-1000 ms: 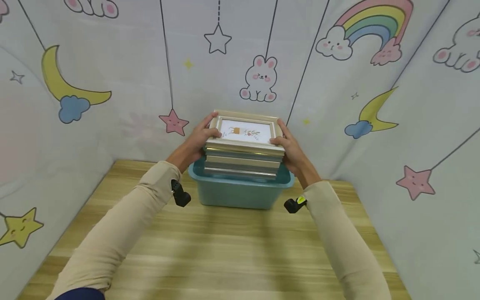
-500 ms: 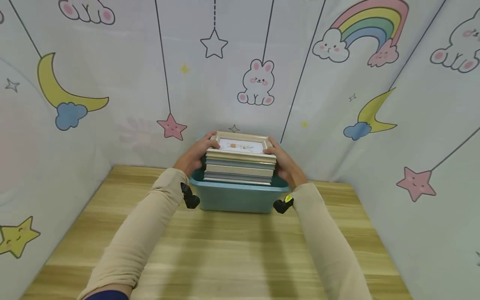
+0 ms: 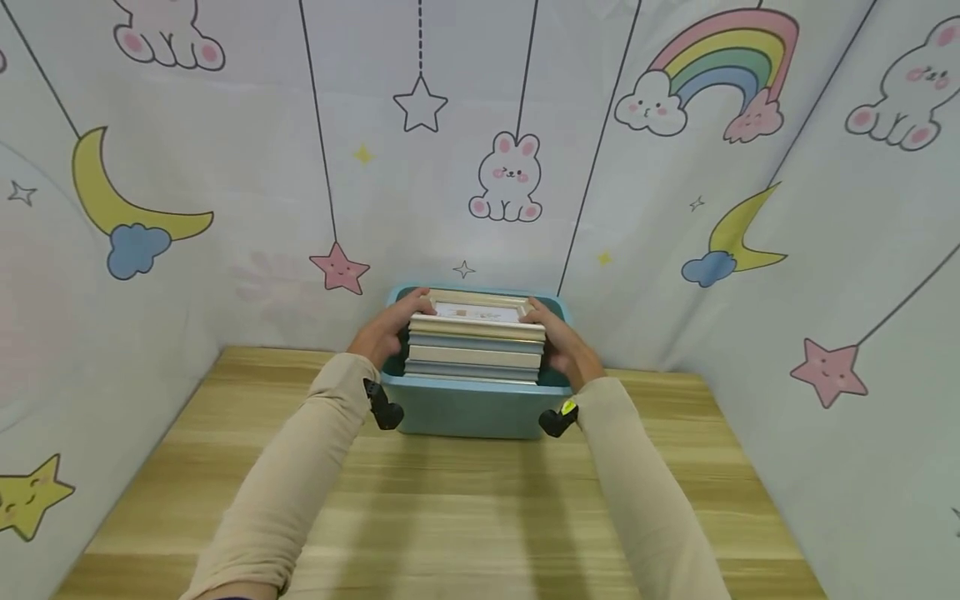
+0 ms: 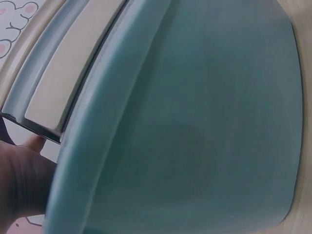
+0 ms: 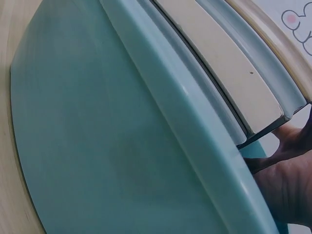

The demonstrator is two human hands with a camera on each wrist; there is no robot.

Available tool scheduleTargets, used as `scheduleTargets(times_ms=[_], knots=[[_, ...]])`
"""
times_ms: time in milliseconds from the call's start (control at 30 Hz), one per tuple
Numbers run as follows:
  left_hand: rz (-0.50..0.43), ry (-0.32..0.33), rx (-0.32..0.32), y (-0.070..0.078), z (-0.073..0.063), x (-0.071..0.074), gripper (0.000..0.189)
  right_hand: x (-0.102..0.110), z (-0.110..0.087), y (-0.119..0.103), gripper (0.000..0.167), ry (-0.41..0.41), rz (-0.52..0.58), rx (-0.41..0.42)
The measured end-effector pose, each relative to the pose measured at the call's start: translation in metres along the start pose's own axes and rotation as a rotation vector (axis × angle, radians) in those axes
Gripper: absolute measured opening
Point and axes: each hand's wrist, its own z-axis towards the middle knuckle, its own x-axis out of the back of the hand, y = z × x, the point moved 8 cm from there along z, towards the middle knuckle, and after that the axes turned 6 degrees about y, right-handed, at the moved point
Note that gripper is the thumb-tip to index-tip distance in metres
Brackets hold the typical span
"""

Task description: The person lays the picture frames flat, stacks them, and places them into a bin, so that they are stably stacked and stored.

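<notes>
A stack of several picture frames [image 3: 474, 354] sits partly down inside a blue-green plastic bin [image 3: 471, 412]. The top one has a pale border and a white picture. At the stack's left end, my left hand [image 3: 390, 329] grips it, thumb over the top frame. The right hand [image 3: 558, 337] holds the opposite end the same way. In the left wrist view, the bin wall [image 4: 195, 122] covers most of the picture, with frame edges [image 4: 68, 63] above the rim and part of the hand [image 4: 24, 175]. From the right wrist, frame edges [image 5: 229, 68] also rise above the rim. Lower fingers are hidden.
The bin stands on a wood-grain table [image 3: 472, 508], close against a white cloth backdrop [image 3: 255, 167] printed with rabbits, stars and moons. The cloth also rises along the left and right sides. Small black cameras [image 3: 384, 406] are worn on both wrists.
Both hands have lowered the stack of picture frames deeper into the bin, and the bin's back rim now shows behind it. The head view has tilted slightly upward.
</notes>
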Motion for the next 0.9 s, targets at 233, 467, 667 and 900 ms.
scheduleTargets(times_ms=[233,467,667,900], knots=[[-0.014,0.013,0.027,-0.011,0.007,-0.004,0.081,0.003,0.004,0.012,0.078,0.002,0.013,-0.049],[-0.009,0.024,0.007,-0.016,0.010,-0.004,0.082,0.004,0.005,0.015,0.077,-0.006,-0.001,-0.047],[0.024,0.040,0.013,-0.023,0.008,-0.001,0.082,0.002,0.006,0.019,0.075,-0.018,0.005,-0.068],[0.380,0.097,-0.081,0.006,-0.004,-0.004,0.077,0.007,0.002,0.011,0.074,-0.028,0.048,-0.076]])
